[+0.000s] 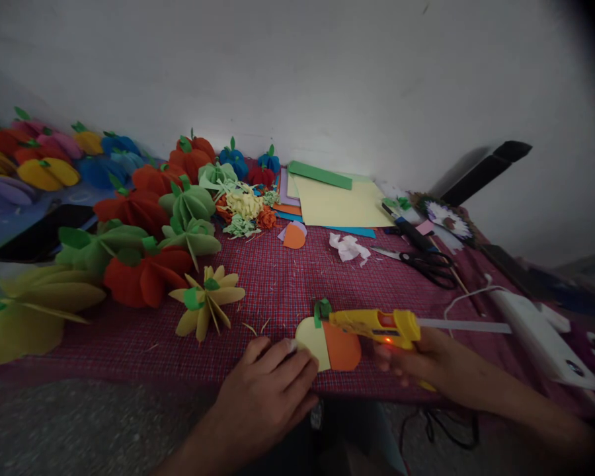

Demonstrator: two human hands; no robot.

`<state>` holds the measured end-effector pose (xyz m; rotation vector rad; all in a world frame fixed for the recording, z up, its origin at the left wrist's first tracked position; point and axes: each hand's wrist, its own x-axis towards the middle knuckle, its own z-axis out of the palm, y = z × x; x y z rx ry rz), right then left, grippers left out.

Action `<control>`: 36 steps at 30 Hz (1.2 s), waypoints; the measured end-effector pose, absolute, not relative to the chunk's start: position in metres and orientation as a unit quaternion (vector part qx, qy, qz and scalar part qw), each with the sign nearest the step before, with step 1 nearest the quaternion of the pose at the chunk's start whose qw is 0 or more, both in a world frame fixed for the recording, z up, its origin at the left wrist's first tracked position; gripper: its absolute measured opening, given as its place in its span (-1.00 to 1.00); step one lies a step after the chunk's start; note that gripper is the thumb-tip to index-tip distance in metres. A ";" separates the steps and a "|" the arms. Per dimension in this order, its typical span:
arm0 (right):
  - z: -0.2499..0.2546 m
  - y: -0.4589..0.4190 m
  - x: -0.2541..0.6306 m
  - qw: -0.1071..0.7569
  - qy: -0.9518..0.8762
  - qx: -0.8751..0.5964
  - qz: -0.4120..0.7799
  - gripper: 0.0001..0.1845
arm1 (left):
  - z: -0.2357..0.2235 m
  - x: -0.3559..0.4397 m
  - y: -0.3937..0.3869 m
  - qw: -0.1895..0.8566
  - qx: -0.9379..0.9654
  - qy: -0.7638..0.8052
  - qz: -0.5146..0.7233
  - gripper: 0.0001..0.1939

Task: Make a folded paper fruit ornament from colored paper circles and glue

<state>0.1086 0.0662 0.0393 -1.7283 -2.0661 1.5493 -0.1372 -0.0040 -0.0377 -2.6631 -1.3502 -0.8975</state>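
Observation:
My right hand (429,367) is wrapped round a yellow hot glue gun (377,324) with a lit red light and a clear glue stick (469,324) sticking out of its back. The nozzle points left, at a small green paper piece (321,309). This piece sits at the top of a rounded pale yellow paper cutout (312,338), which lies beside or partly over an orange paper cutout (344,347). My left hand (270,380) has its fingers curled on the left edge of the yellow cutout. Whether nozzle and paper touch, I cannot tell.
Paper pumpkins (146,274) crowd the left side, with a yellow paper flower shape (208,301) nearer. Shredded paper (242,205) and stacked sheets (344,201) lie at the back. Black scissors (426,263), crumpled tissue (348,247) and a white power strip (543,337) are to the right.

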 end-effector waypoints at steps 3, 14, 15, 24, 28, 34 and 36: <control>0.039 0.066 0.109 0.017 -0.660 -0.566 0.493 -0.63 | -0.038 -0.137 -0.004 0.019 -0.853 -0.434 -0.288 -0.73; 0.045 0.069 0.104 0.016 -0.667 -0.562 0.490 -0.61 | -0.038 -0.138 -0.004 0.007 -0.845 -0.449 -0.292 -0.71; 0.045 0.069 0.104 0.018 -0.667 -0.562 0.488 -0.62 | -0.039 -0.137 -0.004 0.008 -0.842 -0.450 -0.296 -0.71; 0.041 0.067 0.111 0.006 -0.667 -0.561 0.490 -0.71 | -0.040 -0.136 -0.004 0.010 -0.836 -0.454 -0.308 -0.71; 0.040 0.067 0.114 0.003 -0.668 -0.567 0.482 -0.71 | -0.041 -0.136 -0.004 0.007 -0.837 -0.453 -0.306 -0.72; 0.040 0.069 0.111 -0.005 -0.673 -0.557 0.487 -0.68 | -0.043 -0.137 -0.004 0.023 -0.840 -0.446 -0.306 -0.72; 0.041 0.070 0.109 -0.011 -0.673 -0.557 0.486 -0.67 | -0.044 -0.137 -0.004 0.027 -0.841 -0.445 -0.308 -0.73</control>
